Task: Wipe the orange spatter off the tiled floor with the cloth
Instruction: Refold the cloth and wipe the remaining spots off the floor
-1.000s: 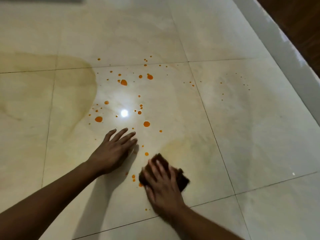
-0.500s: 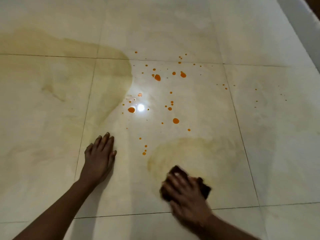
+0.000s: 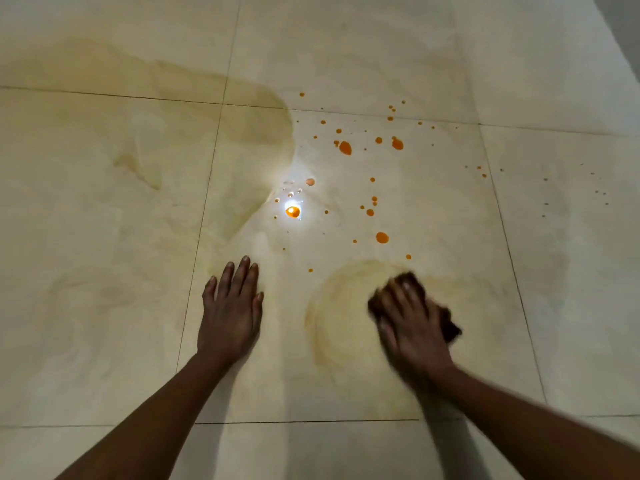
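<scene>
Pale glossy tiled floor (image 3: 104, 237) fills the head view, with thin grout lines and a lamp glare (image 3: 292, 211) near the centre. Orange spatter (image 3: 345, 147) lies from 12 to 1 o'clock of the hands: a few fat drops and many specks, thinning out toward 2 o'clock. A tan film (image 3: 256, 126) spreads at 10 o'clock, and a faint smear ring (image 3: 332, 306) curves just left of the cloth.

At about 5 o'clock of centre, the left hand (image 3: 232, 317) rests flat on the tile, its grip wide and holding nothing. At its 3 o'clock the right hand (image 3: 412, 323) covers the dark brown cloth (image 3: 448, 327). That grip looks spread and pressing down rather than pinching, though blur hides the fingertips.

Bunched under the palm, the cloth reads as soft, light and probably damp. It should fold and slide easily on wet glazed tile, so a flat palm over its middle seems the surest hold. The drops look likely to smear before lifting.
</scene>
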The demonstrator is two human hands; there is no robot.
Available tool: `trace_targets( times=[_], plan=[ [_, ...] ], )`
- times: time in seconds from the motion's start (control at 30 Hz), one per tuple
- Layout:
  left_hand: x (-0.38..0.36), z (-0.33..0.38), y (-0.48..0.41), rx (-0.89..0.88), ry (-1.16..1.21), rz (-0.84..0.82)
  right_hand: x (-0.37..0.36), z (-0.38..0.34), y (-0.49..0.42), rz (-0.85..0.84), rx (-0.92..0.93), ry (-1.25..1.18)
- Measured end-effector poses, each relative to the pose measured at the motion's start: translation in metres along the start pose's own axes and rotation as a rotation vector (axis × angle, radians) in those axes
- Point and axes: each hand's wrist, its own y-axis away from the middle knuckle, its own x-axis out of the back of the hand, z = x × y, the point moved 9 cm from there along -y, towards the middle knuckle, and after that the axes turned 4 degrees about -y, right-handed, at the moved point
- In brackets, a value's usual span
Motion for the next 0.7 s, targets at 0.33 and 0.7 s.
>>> trace_targets(
  times=[0.33, 0.7],
  plan=[
    [0.001, -0.003, 0.001, -0.003, 0.033, -0.037, -0.018, -0.065, 0.043, -0.129, 0.317, -0.007],
    [0.000, -0.001, -0.002, -0.007, 0.077, -0.123, -0.031, -0.093, 0.017, -0.223, 0.312, 0.045]
  ],
)
